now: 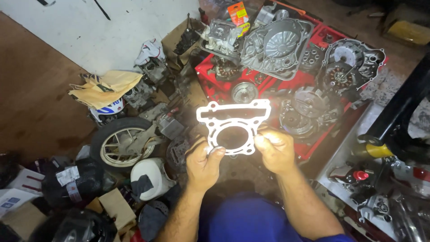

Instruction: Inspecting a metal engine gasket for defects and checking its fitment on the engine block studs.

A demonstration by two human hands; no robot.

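Both my hands hold up a thin white gasket (pixel 214 115) with one large round hole and small bolt holes around its rim. My left hand (pixel 204 161) pinches its lower left edge. My right hand (pixel 274 150) grips its lower right edge. The gasket is lit brightly and faces me, above my blue-clad lap. Behind it stands a red tray (pixel 207 76) of engine parts.
A grey engine cover (pixel 275 45) and stator parts (pixel 340 76) lie on the red tray. A small wheel with a pale rim (pixel 121 143), a white helmet-like shell (pixel 148 177), cardboard and bags crowd the left floor. More parts lie on a white sheet (pixel 347 150) at right.
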